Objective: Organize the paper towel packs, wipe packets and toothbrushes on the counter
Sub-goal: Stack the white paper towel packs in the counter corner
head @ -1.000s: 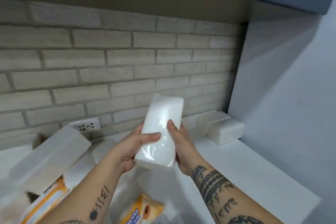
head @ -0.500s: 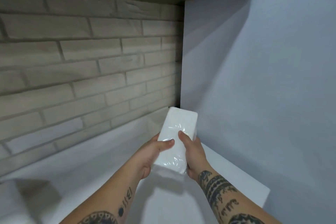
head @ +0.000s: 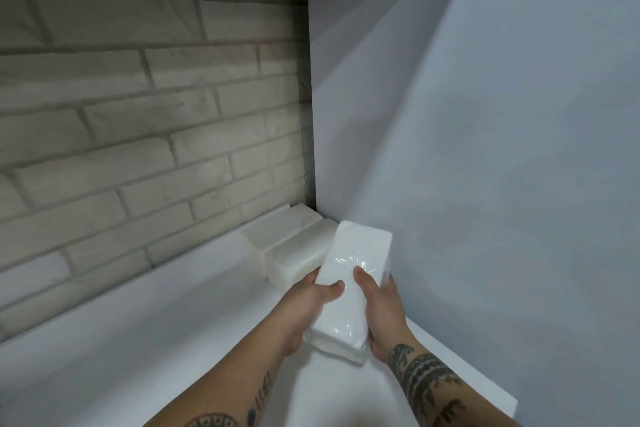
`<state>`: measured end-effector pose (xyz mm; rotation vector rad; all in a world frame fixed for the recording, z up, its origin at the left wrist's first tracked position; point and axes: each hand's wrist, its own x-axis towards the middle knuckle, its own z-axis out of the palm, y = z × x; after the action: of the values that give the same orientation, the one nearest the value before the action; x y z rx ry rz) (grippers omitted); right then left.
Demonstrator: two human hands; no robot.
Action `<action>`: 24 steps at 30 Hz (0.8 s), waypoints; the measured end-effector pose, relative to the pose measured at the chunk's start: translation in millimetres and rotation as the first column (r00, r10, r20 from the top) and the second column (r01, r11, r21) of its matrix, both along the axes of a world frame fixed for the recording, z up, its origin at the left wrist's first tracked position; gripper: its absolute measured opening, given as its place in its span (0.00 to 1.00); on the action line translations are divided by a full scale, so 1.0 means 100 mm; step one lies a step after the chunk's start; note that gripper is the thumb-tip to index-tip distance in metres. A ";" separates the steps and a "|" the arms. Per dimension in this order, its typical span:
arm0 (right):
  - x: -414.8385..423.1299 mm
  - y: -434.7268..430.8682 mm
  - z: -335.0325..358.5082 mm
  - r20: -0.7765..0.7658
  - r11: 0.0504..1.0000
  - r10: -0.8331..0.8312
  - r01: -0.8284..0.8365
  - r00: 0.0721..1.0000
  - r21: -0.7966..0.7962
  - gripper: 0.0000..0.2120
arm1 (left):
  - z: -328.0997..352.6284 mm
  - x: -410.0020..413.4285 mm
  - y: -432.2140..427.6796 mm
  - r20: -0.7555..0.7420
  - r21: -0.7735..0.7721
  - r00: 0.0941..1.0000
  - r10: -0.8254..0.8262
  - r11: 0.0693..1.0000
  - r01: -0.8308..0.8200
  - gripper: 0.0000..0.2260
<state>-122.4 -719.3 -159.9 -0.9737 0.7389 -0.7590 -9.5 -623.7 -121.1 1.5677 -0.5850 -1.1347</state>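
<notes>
Both hands hold one white paper towel pack [head: 356,263] wrapped in clear film, above the white counter [head: 173,322] near its right back corner. My left hand [head: 308,305] grips its left side with the thumb on top. My right hand [head: 381,308] grips its right side, thumb on the film. Two more white packs [head: 294,246] lie side by side in the corner, against the brick wall, just beyond and left of the held pack. The wipe packets and toothbrushes are out of view.
A grey brick wall [head: 156,132] runs along the back of the counter. A plain pale wall [head: 485,149] closes the right side. The counter's front right edge [head: 498,392] lies close to my right forearm.
My view and both hands have swung right, away from the pile of packs and wipes, into the corner. The held pack now hovers beside the two packs lying there.
</notes>
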 end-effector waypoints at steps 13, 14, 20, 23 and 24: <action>0.34 -0.10 -0.49 -0.509 0.976 -0.091 0.177 0.856 0.124 0.45 | -0.53 0.09 -0.12 0.714 0.236 0.676 -0.181 0.972 0.011 0.35; 0.36 -0.11 -0.48 -0.553 0.976 -0.093 0.184 0.828 0.112 0.45 | -0.54 0.10 -0.09 0.733 0.232 0.652 -0.194 0.972 0.029 0.35; 0.37 -0.16 -0.41 -0.612 0.982 -0.187 0.143 0.769 -0.121 0.44 | -0.57 0.22 0.00 0.859 0.332 0.387 -0.336 0.940 0.078 0.36; 0.31 -0.20 -0.35 -0.548 0.819 -0.384 0.000 0.743 -0.574 0.34 | -0.56 0.26 -0.05 0.879 0.355 0.318 -0.356 0.933 0.062 0.34; 0.30 -0.25 -0.36 -0.554 0.742 -0.404 -0.094 0.728 -0.664 0.30 | -0.55 0.27 -0.06 0.882 0.366 0.299 -0.365 0.929 0.054 0.34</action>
<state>-92.5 -744.2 -195.6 -1.9246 1.2483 -0.8468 17.2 -630.1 -176.1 2.4289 -1.5236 -0.2953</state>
